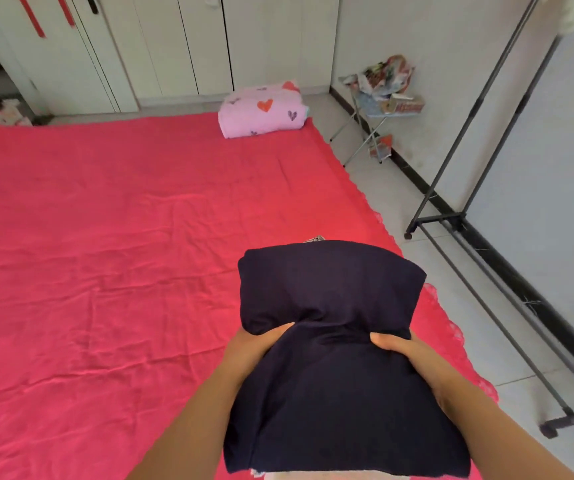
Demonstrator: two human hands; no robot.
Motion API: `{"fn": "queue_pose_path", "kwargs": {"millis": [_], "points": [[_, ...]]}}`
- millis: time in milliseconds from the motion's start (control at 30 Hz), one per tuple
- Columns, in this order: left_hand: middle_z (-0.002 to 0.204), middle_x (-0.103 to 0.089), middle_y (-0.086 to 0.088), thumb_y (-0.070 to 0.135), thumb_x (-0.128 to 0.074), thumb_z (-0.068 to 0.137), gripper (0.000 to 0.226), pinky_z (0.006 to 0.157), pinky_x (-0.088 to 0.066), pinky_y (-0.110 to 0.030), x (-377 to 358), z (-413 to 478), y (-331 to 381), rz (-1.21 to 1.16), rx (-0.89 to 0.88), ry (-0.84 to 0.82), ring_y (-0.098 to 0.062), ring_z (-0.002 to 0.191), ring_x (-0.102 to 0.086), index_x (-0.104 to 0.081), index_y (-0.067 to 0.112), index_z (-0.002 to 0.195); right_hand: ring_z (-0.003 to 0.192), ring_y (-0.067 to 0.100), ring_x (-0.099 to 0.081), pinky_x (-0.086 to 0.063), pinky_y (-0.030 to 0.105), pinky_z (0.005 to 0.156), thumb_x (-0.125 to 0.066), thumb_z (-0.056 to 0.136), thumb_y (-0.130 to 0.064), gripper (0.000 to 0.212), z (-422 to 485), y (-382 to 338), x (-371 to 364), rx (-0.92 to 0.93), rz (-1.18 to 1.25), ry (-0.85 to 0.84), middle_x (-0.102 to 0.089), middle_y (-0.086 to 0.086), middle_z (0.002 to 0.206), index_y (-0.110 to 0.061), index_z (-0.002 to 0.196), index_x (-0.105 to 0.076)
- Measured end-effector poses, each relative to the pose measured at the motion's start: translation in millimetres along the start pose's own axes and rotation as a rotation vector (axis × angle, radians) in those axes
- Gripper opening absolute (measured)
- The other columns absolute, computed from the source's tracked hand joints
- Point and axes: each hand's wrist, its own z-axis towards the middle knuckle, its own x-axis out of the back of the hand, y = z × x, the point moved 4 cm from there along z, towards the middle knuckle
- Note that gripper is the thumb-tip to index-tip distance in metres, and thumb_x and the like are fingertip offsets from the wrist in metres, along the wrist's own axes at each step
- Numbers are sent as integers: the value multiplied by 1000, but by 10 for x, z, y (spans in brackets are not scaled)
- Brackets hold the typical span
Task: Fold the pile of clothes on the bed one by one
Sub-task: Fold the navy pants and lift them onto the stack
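Over the near right part of the bed (105,237), a person is holding one folded dark navy garment (330,341) between two bare hands, clear of the red bedsheet. The left hand (254,348) is gripping its left side, with the thumb pressing into the fabric on top and the other fingers hidden beneath. The right hand (403,351) is clamping the right side the same way, thumb on top. The cloth is bunching in between the two thumbs. No label or print is showing on the garment. A pale edge of fabric is peeking out below its near end; what it belongs to cannot be told. At the far corner of the bed, one pink folded blanket (264,110) with heart prints is lying. Beside the bed, one small folding stand (379,109) is carrying bags and a box whose lettering is too blurred to read. One metal clothes rack (486,209) is standing along the right wall.
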Motion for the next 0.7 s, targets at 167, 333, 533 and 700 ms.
{"fn": "queue_pose_path", "kwargs": {"millis": [167,333,533,700], "points": [[121,-60,12,51,-76,66,69,76,-45,-17,68,-243,541,-28,-121,-33,-5,101,-59,-54,29,127,90,19,-71,-56,27,65,-78,66,-28,55,-460,-475,-96,105,-1,9,-73,0,103,-29,118,-58],[99,-59,15,49,-75,68,60,65,-40,-16,40,-384,949,-19,-162,-15,-4,85,-56,-57,27,121,99,21,-68,-51,38,88,-84,57,-34,68,-712,-802,-37,162,3,5,-71,-1,109,-31,119,-57],[102,-58,9,49,-68,76,51,55,-37,-11,-244,-426,1298,81,-191,38,-7,81,-54,-58,23,120,103,23,-67,-51,37,89,-84,57,-33,74,-757,-1132,293,197,3,-16,-69,1,114,-26,125,-54],[86,-61,18,46,-73,72,39,42,-37,-4,-749,-409,1493,4,-177,62,11,69,-50,-62,23,102,100,23,-68,-52,35,83,-82,62,-28,71,-613,-1378,814,188,12,-86,-70,3,112,-24,126,-53]]}}
